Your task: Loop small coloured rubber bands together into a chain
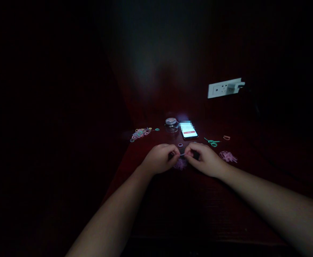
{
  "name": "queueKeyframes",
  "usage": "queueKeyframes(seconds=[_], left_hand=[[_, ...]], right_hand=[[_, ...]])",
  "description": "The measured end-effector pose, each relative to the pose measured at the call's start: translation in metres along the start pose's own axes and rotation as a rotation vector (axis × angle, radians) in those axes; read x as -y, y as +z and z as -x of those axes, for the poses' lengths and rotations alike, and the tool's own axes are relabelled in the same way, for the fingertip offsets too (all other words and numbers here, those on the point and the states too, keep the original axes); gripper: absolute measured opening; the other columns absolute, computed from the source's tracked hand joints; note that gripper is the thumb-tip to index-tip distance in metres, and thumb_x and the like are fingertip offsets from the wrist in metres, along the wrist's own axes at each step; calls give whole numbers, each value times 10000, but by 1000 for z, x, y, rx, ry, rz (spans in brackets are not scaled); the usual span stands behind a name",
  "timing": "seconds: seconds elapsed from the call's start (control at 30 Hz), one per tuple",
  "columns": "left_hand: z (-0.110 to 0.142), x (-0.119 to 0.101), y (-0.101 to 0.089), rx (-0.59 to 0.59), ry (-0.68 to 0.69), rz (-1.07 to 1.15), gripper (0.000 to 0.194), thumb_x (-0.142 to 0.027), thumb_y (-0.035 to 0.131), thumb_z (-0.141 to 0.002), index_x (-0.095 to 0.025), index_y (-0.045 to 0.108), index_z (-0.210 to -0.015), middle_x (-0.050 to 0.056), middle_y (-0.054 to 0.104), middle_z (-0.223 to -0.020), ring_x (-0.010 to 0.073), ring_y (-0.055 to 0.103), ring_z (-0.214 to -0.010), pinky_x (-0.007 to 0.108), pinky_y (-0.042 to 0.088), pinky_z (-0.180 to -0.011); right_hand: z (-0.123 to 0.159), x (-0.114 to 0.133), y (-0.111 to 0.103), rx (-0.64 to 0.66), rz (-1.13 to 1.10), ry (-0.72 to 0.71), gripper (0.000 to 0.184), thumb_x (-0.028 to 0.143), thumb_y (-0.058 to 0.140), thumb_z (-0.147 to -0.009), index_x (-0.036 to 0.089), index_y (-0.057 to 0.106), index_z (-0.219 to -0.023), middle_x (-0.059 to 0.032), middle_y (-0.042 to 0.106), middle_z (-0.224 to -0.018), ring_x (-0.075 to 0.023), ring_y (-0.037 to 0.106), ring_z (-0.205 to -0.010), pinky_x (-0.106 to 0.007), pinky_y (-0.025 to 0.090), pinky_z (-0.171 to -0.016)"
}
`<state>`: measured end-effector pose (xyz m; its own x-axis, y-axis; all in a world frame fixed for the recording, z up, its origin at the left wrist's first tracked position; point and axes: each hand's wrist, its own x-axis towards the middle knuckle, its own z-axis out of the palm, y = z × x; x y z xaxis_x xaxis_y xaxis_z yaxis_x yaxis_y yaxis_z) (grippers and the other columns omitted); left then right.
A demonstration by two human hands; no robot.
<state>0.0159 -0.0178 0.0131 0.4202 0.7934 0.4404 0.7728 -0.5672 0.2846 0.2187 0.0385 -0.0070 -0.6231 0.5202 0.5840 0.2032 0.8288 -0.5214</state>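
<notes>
My left hand (162, 157) and my right hand (205, 158) meet low over the table, each with thumb and fingers pinched. Stretched between the fingertips is a thin pale purple elastic band (182, 154). Just below it lies a pile of purple strips (180, 164), partly hidden by my hands. A small purple ring-shaped hair tie (180, 145) sits just beyond the fingertips. To the right of my right hand is a pile of pink strips (228, 156). A thin green looped item (212, 142) lies behind that pile; its kind is unclear.
Mixed coloured hair ties (140, 133) lie heaped at the left, with a green ring (157, 129) beside them. A lidded clear jar (171, 125) and a lit phone (188, 131) stand behind my hands. An orange-pink band (226, 137) lies right, below a wall socket (224, 88). The surroundings are dark.
</notes>
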Motion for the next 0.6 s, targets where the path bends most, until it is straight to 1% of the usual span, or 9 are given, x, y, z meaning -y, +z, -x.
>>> queueKeyframes(seconds=[0.2, 0.43, 0.6], left_hand=[[0, 1, 1, -7, 14, -11, 73, -209, 561, -863, -196, 632, -868, 5, 674, -811, 152, 614, -770, 281, 464, -728], [0, 0, 1, -18, 53, 57, 131, -254, 619, -855, -202, 646, -971, 11, 699, -906, 156, 634, -845, 292, 482, -793], [0, 0, 2, -12, 62, 21, 88, -244, 587, -884, -205, 660, -913, 9, 684, -849, 149, 624, -793, 279, 477, -740]], right_hand=[[1, -1, 1, -22, -4, 3, 100, 146, 553, -837, 184, 576, -747, 1, 557, -687, -144, 521, -662, -264, 400, -627], [1, 0, 2, -19, -5, -9, 104, 141, 555, -843, 179, 575, -748, 6, 550, -688, -135, 513, -660, -262, 391, -632], [0, 0, 2, 1, -8, -8, 91, 140, 559, -844, 182, 587, -769, 9, 560, -701, -132, 517, -664, -263, 393, -641]])
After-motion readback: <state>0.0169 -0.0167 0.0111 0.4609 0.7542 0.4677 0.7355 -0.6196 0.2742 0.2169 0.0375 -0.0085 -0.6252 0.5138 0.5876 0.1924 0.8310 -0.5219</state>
